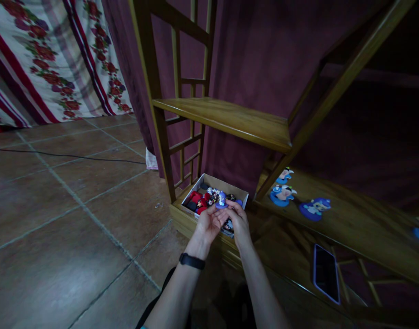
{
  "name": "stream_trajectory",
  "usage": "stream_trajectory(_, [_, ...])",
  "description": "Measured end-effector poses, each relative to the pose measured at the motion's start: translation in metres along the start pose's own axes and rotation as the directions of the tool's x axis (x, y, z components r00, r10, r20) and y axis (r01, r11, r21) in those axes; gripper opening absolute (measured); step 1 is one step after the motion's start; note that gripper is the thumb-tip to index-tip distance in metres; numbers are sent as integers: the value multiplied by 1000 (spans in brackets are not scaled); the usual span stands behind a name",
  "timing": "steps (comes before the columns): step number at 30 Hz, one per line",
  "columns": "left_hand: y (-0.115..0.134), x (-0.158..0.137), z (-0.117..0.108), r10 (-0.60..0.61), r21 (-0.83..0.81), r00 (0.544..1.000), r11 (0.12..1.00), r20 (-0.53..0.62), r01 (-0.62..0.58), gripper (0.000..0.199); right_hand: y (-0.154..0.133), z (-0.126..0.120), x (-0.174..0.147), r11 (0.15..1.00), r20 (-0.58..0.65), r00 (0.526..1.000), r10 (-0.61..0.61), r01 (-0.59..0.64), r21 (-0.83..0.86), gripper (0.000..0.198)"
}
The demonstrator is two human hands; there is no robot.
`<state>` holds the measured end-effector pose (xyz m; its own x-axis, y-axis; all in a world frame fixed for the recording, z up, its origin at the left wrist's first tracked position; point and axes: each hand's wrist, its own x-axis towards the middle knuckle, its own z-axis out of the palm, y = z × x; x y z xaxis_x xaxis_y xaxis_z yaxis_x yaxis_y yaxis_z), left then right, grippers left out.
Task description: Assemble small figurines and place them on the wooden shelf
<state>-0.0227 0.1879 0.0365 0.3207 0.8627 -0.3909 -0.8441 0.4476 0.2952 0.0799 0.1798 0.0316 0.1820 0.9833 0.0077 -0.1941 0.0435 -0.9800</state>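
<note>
A small purple-and-white figurine (222,200) on a purple round base is held upright between my two hands, above an open box. My left hand (211,222) is turned palm up, with its fingertips at the base's near left side. On the other side, my right hand (239,220) grips the base's right edge with thumb and fingers. Under and behind them, the cardboard box (237,188) contains several figurines, among them red ones (199,199) and black ones. My hands and forearms hide part of the box's near side.
The box stands on the low left end of a wooden shelf unit (226,119). To the right, several figurines on blue bases (280,195) and a purple one (315,209) rest on a board. A phone (326,273) lies nearer. Tiled floor (68,228) and a cable (65,155) are left.
</note>
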Motion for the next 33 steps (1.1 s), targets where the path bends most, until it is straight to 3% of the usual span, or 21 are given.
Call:
stream_trajectory(27, [-2, 1, 1, -18, 23, 1000, 1000, -21, 19, 19, 8, -1, 4, 1000, -49, 999, -19, 20, 7, 28])
stream_trajectory(33, [-3, 1, 0, -6, 26, 1000, 1000, -22, 7, 20, 13, -2, 5, 1000, -64, 998, 12, -12, -3, 35])
